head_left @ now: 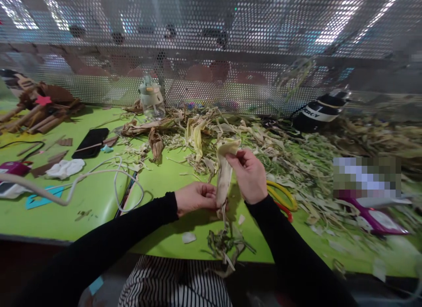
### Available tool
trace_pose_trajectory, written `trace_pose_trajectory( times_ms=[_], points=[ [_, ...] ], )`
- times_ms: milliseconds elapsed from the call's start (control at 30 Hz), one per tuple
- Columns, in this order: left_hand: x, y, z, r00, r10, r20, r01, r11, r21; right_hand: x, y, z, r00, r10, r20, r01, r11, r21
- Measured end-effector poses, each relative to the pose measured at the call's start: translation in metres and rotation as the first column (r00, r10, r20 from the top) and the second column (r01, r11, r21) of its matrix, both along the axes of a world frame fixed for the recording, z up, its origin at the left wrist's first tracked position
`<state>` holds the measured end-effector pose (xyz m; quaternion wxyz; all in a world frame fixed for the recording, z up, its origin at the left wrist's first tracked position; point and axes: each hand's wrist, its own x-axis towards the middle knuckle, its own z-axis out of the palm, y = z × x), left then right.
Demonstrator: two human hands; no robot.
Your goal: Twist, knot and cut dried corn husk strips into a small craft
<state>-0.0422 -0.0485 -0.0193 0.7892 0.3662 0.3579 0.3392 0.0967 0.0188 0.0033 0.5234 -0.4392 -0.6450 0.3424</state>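
My left hand (199, 197) pinches the lower end of a pale dried corn husk (224, 179), just above the green tabletop near its front edge. Higher up, my right hand (247, 173) grips the same husk between thumb and fingers, so the strip stands upright with its top curling over to the right. Below the husk hangs a bunch of shredded, dark greenish strips (227, 245) at the table edge; whether it is tied to the husk I cannot tell. Scissors with yellow and red handles (285, 197) lie beside my right wrist, partly hidden.
Husk scraps (290, 166) cover the table's back and right. A clear bottle (152, 100) stands before the perforated metal screen (198, 74); a black bottle (319, 113) leans at right. A phone (90, 143), white cable (115, 184), crumpled tissue (66, 168) and purple glue gun (372, 217) lie around.
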Motion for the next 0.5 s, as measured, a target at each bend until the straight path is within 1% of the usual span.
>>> trace_pose_trajectory(
  times_ms=[200, 267, 333, 400, 500],
  points=[
    [-0.0004, 0.0011, -0.0032, 0.999, 0.044, -0.03, -0.042, 0.997, 0.057, 0.0012, 0.0023, -0.0011, 0.998, -0.003, -0.058, 0.004, 1.0, 0.011],
    [-0.0014, 0.0021, -0.0062, 0.998, 0.044, -0.054, -0.038, 0.993, 0.108, 0.002, 0.0034, -0.0022, 0.998, -0.004, -0.062, 0.005, 1.0, 0.022],
    [-0.0022, 0.0025, -0.0084, 0.994, 0.04, -0.102, -0.02, 0.982, 0.187, 0.0028, 0.0047, -0.0037, 0.998, 0.002, -0.063, 0.0, 1.0, 0.024],
    [-0.003, 0.0022, -0.0087, 0.984, 0.051, -0.169, 0.001, 0.956, 0.294, 0.0029, 0.0061, -0.0057, 0.997, 0.011, -0.082, -0.011, 1.0, 0.003],
    [-0.0053, 0.0005, -0.0052, 0.954, 0.086, -0.289, 0.062, 0.881, 0.469, 0.0013, 0.0073, -0.0088, 0.988, 0.036, -0.151, -0.048, 0.996, -0.078]
  ],
)
